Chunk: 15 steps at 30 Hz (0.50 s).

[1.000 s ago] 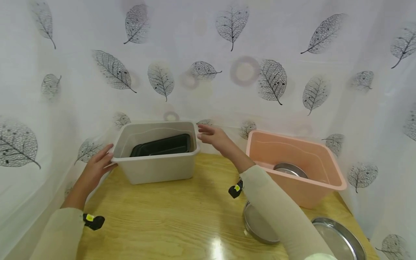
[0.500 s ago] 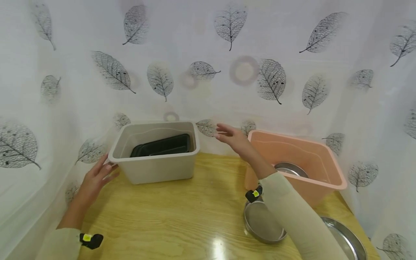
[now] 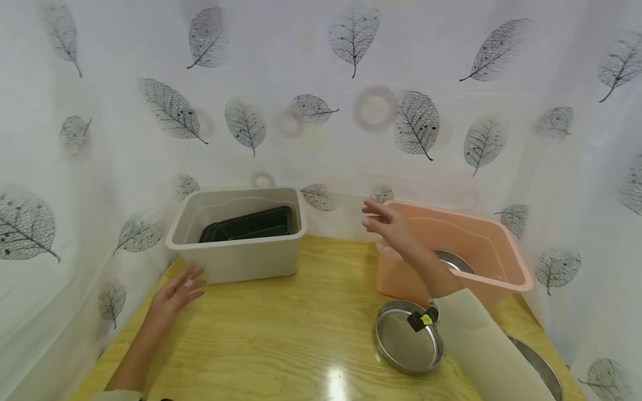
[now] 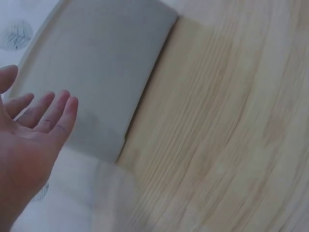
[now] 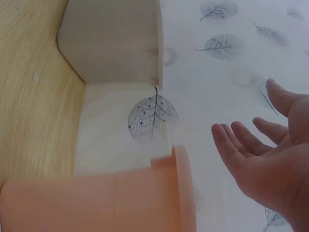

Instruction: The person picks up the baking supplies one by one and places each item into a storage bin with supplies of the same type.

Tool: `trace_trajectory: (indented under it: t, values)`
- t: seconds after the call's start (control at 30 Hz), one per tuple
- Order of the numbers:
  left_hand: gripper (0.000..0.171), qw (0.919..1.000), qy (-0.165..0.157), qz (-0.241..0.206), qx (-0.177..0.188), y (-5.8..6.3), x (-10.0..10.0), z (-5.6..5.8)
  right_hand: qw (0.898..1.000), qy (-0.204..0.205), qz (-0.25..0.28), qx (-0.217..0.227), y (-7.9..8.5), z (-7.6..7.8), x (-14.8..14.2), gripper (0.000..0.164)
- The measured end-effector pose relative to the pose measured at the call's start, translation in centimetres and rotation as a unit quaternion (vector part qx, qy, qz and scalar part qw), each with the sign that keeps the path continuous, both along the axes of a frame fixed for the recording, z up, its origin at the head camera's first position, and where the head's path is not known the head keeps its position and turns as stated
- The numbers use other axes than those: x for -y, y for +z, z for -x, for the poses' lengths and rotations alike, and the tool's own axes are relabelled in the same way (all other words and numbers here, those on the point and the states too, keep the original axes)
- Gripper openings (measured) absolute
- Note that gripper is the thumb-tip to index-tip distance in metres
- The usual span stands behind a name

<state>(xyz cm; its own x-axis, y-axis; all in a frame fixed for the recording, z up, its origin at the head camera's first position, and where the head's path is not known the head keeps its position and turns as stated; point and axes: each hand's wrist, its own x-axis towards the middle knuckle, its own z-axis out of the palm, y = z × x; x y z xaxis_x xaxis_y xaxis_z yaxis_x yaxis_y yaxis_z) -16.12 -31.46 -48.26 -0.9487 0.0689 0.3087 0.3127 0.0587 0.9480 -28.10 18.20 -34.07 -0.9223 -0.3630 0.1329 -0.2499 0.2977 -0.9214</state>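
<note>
A pale grey plastic bin (image 3: 241,262) stands at the back left of the wooden table, with black trays (image 3: 256,224) lying inside it. Just off its front left corner is my left hand (image 3: 173,298), fingers loosely extended and holding nothing; the left wrist view shows the bin's side (image 4: 106,63) beyond the fingertips. My right hand (image 3: 396,228) hovers at the left end of a peach plastic bin (image 3: 476,284), its fingers relaxed and nothing in them. Inside the peach bin a round metal pan (image 3: 453,260) shows in part, partly behind my right forearm.
In front of the peach bin sits a round metal pan (image 3: 408,340). Another round pan (image 3: 539,365) lies at the right table edge, half covered by my right sleeve. A white leaf-print curtain (image 3: 311,150) hangs behind and along both sides of the wooden table (image 3: 271,328).
My right hand has moved right, from beside the grey bin to the peach bin. My left hand has left the grey bin's rim and come down toward me. Both bins stay in place.
</note>
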Motion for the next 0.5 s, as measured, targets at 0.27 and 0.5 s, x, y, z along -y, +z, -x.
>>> trace_trajectory:
  t: [0.27, 0.5]
  values:
    - [0.054, 0.9977, -0.024, 0.035, 0.054, -0.7, -5.3, 0.5, 0.998, -0.04, -0.041, -0.006, 0.4, -2.7, -4.2, 0.064]
    - [0.052, 0.9908, -0.061, 0.051, 0.109, -1.2, -10.3, 0.8, 0.993, -0.075, -0.09, -0.032, 0.3, -5.2, -8.6, 0.066]
